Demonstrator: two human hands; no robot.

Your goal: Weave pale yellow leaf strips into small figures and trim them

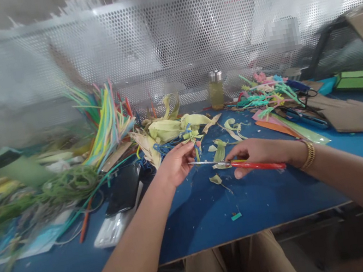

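My left hand (180,159) is closed, its thumb and fingertips pinching the lower end of a bundle of pale green husk leaves (196,119) with blue string (187,131) around it. My right hand (261,150) is wrapped around red-handled scissors (259,165). Their thin blades point left, with the tips beside my left fingers; whether the blades are apart is hard to tell. Cut scraps of husk (220,151) lie on the table between my hands and beyond them. A small curled husk piece (216,179) is just below the blades.
Left of my hands lie a black phone-like object (123,189), a tangle of green cord (73,183) and colourful pipe cleaners (108,120). Behind stands a jar with a metal lid (216,92). More pipe cleaners (270,92), dark-handled scissors (301,117) and cardboard (349,111) are to the right.
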